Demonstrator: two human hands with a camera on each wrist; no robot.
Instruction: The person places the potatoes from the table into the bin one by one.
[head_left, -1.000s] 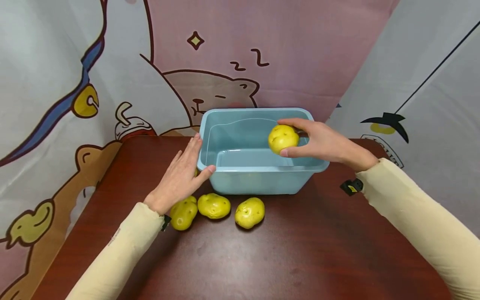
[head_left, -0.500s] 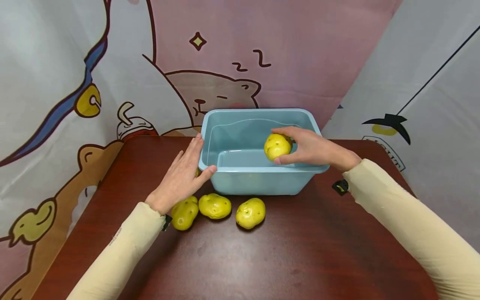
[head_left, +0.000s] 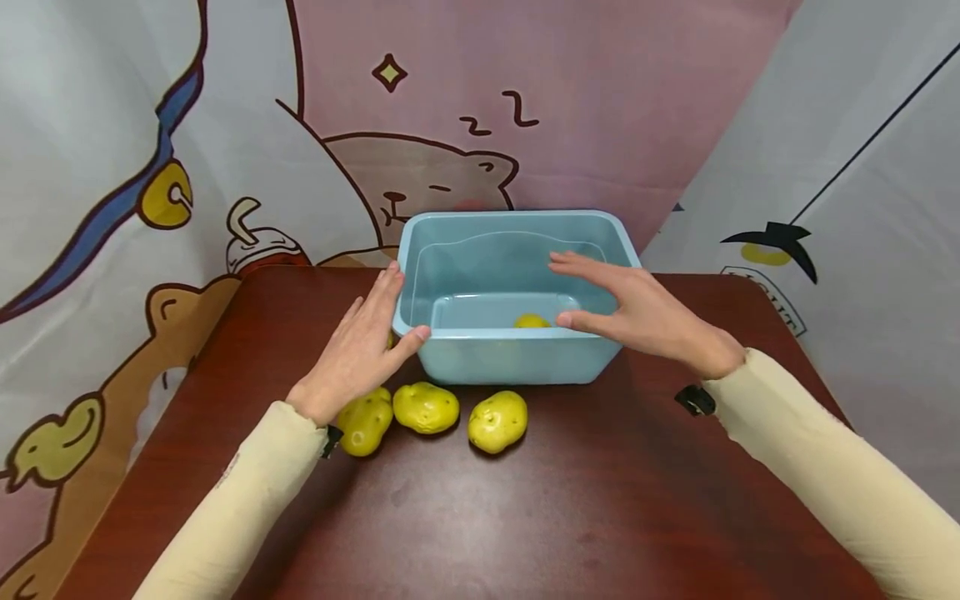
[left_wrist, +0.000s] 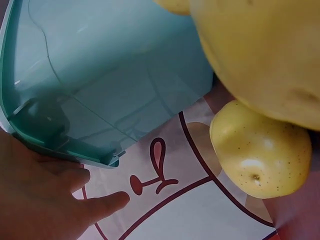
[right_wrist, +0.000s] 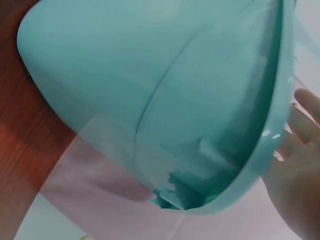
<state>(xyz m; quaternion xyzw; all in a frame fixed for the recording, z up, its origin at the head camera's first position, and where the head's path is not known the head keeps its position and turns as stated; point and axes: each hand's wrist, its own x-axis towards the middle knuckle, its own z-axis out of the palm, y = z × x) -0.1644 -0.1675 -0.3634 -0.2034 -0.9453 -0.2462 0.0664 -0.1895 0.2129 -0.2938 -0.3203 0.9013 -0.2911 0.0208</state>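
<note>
My straight-fingered left hand [head_left: 358,346] touches one tub [head_left: 517,360] holding one potato [head_left: 532,321]; my empty right hand [head_left: 637,310] spreads wide above. Four potatoes [head_left: 498,422] outside; brown table [head_left: 600,517], cartoon cloth [head_left: 600,100].

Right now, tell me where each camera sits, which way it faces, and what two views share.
Head: worn on the head, facing forward and down at the blue tub and yellow potatoes; left hand, right hand and sleeves show.
Left wrist: worn there, facing the tub's outer side, potatoes at upper right; the left fingers show lower left.
Right wrist: worn there, facing the tub's outer side and printed backdrop; the right fingers show at right.
Shared: head and left wrist both show the tub, potatoes and left hand.
</note>
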